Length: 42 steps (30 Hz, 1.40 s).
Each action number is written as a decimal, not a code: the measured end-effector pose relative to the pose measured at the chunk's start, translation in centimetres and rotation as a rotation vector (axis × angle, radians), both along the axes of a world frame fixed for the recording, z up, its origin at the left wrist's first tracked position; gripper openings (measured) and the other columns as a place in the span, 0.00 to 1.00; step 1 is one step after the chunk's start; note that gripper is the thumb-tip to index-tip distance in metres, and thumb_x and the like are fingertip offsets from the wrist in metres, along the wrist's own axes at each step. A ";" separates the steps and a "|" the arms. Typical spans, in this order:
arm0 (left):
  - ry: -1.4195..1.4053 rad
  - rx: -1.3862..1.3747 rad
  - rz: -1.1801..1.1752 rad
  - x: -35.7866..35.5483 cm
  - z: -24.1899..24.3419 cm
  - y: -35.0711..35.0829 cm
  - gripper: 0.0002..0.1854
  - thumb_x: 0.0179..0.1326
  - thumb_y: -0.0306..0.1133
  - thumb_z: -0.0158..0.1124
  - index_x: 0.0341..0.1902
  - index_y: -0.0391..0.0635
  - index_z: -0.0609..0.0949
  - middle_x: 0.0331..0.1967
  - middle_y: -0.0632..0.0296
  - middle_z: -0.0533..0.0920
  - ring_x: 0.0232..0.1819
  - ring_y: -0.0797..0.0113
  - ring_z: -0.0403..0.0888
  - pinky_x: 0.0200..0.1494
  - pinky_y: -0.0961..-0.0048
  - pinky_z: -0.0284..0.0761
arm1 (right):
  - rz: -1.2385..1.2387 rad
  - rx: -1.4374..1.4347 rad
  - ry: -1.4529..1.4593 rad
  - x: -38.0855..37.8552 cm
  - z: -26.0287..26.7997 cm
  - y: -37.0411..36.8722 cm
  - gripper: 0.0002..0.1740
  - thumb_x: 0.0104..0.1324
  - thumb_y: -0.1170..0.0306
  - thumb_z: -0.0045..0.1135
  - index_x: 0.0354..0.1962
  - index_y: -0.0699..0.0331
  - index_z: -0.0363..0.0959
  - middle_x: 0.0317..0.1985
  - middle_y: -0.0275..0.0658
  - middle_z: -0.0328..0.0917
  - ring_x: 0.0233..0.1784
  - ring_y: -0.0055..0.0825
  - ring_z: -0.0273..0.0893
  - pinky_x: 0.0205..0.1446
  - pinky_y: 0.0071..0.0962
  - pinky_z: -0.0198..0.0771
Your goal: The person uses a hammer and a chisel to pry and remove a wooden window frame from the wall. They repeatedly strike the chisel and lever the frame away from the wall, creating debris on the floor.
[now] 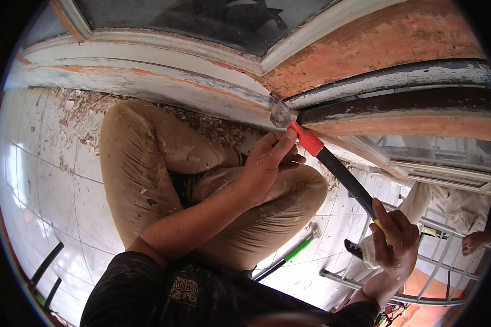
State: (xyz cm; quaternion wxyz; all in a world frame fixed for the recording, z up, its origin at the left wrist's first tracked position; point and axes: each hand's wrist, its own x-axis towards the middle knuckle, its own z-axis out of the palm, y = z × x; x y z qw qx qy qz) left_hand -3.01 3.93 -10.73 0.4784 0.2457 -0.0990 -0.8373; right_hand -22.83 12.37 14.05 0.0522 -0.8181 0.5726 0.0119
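Note:
A long-handled paint scraper (343, 178) slants across in front of my crossed legs, with a black handle and a red head. Its flat metal blade (280, 114) is at the lower corner of a wooden door frame (311, 69), where bare orange-brown wood shows beside old paint. I cannot tell whether the blade touches the wood. My left hand (270, 157) pinches the red head between thumb and fingers, just behind the blade. Around the yellow end of the handle, my right hand (397, 241) is closed, lower and to the right.
Paint flakes (94, 114) litter the white tiled floor (57, 188) along the sill. A second scraper with a green head (298, 249) lies beside my knee. To the right are a metal ladder (429, 261) and another person's foot (474, 242). Glass panes (188, 20) stand ahead.

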 end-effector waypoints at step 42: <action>-0.346 -0.014 0.193 10.6 -10.7 1.0 0.39 0.70 0.64 0.64 0.65 0.40 0.73 0.52 0.58 0.81 0.52 0.62 0.81 0.58 0.62 0.76 | -0.571 0.143 -0.462 9.3 -7.8 8.9 0.29 0.66 0.74 0.73 0.65 0.58 0.80 0.42 0.47 0.90 0.40 0.28 0.88 0.47 0.31 0.80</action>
